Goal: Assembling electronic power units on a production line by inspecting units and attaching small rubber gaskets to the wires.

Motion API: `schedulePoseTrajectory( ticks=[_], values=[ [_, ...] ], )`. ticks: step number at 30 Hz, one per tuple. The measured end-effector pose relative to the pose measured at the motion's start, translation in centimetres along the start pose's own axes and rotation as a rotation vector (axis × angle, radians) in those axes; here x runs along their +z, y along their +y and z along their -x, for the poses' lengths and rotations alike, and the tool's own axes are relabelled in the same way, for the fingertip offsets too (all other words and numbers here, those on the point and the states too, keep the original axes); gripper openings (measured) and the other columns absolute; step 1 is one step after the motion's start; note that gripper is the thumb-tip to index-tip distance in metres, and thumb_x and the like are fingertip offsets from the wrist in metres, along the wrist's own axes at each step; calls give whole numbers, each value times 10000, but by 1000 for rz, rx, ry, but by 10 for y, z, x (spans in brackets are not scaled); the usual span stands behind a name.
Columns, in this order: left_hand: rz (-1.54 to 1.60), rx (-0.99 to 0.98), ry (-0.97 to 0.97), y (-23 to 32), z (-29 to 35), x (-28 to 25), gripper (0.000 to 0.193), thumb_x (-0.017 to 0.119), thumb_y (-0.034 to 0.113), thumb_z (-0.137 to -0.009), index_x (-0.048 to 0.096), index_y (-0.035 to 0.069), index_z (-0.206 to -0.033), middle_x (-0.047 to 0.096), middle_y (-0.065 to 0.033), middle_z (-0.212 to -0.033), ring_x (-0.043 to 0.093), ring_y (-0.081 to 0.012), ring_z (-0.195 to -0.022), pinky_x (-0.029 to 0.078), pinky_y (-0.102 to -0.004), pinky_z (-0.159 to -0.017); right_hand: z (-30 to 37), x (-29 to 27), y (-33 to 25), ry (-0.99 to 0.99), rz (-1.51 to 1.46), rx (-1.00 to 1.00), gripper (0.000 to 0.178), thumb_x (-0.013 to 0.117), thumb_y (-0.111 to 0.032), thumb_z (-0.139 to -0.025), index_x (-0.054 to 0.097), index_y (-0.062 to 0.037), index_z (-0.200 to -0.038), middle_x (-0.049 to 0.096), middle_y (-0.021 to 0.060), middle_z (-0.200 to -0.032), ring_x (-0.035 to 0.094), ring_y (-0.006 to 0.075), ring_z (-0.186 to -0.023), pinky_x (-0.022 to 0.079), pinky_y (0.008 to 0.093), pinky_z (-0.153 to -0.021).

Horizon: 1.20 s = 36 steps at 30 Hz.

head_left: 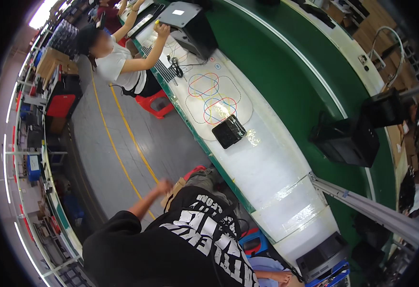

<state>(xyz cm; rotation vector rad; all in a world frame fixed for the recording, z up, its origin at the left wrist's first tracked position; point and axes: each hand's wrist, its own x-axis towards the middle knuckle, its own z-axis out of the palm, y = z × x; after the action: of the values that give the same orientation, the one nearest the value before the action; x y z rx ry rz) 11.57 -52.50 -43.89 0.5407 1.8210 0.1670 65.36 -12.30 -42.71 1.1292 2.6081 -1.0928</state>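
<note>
A: Step in hand?
B: My guess, between handlings: left hand [163, 186] is off to the side, next to a brown cardboard-looking piece [173, 193], away from the counter [279, 184].
A: Hand state?
B: Left's blurred, can't tell clenched or loose, or whether it touches the piece. Right hand's out of view, can't tell.
A: On the counter?
B: Black shiny case, [229, 131] well apart from the hand.
A: Next move calls for?
B: Probably a firm grasp for the piece; turn and reach for the case.
</note>
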Motion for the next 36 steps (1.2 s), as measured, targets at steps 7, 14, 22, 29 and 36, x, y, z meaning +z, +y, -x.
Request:
schedulePoseTrajectory(
  ticks=[7, 14, 22, 29, 36],
  values=[
    [974, 869, 651, 315, -1, -331, 392, 477, 306, -935, 547, 0, -1169, 615, -63, -1088, 575, -185, -1055, 429, -319, -920, -1, -44, -7, 18, 90, 17, 154, 548, -175, -850, 612, -35, -864, 632, 90, -864, 593, 239, -731, 467, 384, -682],
    [1152, 650, 698, 382, -58, -430, 277, 601, 231, -859, 569, 50, -1068, 578, -33, -976, 532, -118, -863, 446, -260, -732, 20, -69, -19, 92, 133, 126, 149, 541, -167, -847, 610, -34, -840, 635, 76, -826, 592, 221, -711, 465, 370, -654],
    [1288, 719, 534, 414, -61, -477, 302, 628, 33, -812, 534, 21, -1098, 596, -98, -1075, 609, -256, -957, 489, -359, -889, 33, -22, -40, 168, 61, 228, 147, 534, -158, -843, 608, -34, -813, 638, 62, -783, 590, 200, -688, 463, 355, -623],
    [1628, 890, -34, 499, -42, -461, 279, 494, 115, -913, 537, -40, -1140, 608, -171, -1144, 562, -323, -1101, 396, -466, -1022, 44, 53, -146, 306, -103, 412, 149, 528, -150, -839, 606, -33, -789, 641, 49, -746, 589, 181, -668, 460, 342, -596],
    [1534, 1322, 103, 566, 113, -469, 435, 547, 181, -885, 430, -80, -1212, 510, -194, -1250, 463, -330, -1198, 298, -507, -1076, -137, -114, -291, 604, -1152, 253, 254, 531, -195, -937, 622, 32, -1003, 653, 110, -945, 629, 192, -924, 484, 322, -878]
  ],
)
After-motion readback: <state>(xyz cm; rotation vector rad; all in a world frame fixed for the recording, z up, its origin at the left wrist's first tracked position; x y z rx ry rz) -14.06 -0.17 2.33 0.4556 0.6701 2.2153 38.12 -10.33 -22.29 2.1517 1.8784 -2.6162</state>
